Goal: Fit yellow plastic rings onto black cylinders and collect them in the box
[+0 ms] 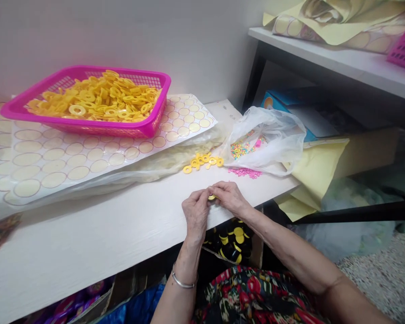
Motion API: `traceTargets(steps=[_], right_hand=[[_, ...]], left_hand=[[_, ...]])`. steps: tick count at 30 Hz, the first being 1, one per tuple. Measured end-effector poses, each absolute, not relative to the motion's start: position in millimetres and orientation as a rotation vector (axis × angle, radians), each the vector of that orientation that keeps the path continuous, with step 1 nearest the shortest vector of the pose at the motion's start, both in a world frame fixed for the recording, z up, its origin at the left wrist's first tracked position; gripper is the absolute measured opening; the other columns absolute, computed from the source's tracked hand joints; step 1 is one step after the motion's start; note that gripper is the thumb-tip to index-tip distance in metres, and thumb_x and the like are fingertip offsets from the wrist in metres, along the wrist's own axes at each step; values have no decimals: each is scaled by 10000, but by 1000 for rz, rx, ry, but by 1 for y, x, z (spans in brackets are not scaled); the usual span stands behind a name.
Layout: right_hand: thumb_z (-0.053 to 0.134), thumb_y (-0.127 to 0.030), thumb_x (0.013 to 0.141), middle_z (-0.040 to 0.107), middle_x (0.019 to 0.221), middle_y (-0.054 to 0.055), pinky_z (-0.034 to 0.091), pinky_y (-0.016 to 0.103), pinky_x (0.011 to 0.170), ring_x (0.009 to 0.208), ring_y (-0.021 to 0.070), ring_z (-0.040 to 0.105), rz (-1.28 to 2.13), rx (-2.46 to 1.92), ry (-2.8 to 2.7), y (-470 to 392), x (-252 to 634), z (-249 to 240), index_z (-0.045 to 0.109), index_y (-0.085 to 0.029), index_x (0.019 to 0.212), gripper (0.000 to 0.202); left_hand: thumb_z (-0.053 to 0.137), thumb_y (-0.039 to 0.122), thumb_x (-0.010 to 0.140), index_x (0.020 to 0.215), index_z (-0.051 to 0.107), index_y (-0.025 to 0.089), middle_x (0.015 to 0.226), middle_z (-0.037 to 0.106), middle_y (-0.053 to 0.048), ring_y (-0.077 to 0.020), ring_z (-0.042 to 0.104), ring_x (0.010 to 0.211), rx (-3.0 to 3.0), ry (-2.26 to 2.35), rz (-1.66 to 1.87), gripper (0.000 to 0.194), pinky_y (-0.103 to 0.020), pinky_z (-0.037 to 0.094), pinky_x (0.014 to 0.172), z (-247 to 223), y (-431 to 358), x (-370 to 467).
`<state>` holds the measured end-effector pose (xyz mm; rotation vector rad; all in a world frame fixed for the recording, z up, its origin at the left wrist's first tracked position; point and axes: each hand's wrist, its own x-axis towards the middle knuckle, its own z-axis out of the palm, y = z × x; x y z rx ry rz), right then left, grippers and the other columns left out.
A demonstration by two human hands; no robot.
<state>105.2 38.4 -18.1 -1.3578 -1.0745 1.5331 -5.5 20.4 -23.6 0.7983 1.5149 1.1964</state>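
Observation:
Over the table's front edge, both of my hands pinch a small round yellow-and-dark piece [211, 197], mostly covered by the fingers. My left hand [195, 212] closes on its left side. From the right, my right hand [231, 196] grips it with bent fingertips. Just beyond the hands, several flat yellow ring pieces with tabs [205, 160] lie in a loose pile. Small pink beads [245, 173] are scattered to their right, before a clear plastic bag [279, 135] with multicoloured beads [243, 149] in it. Below my hands, a carton holds black-and-yellow round pieces [238, 236].
A pink basket [156, 123] full of yellow ring pieces stands on sheets of round stickers [77, 173] on the white table [87, 243]. At right are a raised white shelf [340, 60], a blue box [276, 105] and yellow paper [320, 175].

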Motion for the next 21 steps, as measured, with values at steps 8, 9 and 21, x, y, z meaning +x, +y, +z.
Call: traceTargets(steps=[8,9,21], right_hand=[[582,-382,719,535,521,-24,318,166,367,373,39,417,1548,-1406,-945,40,98,-27,624,-116,669,273],[587,-375,712,530,512,-26,313,162,355,366,40,419,1563,-1411,-917,41,97,-28,614,-119,654,263],[591,-351,703,490,398,-38,260,166,296,301,58,399,1548,-1392,-880,41,92,-24,591,-128,645,230]], left_hand=[[694,371,640,704,669,108,502,569,19,-60,452,413,722,1510,1204,271,-176,349,401,-25,23,-1],[697,363,635,692,664,109,508,576,16,-60,454,410,709,1505,1207,262,-177,347,396,-27,24,0],[666,427,672,937,663,128,538,552,34,-57,432,430,939,1292,1083,399,-188,348,437,-30,20,-17]])
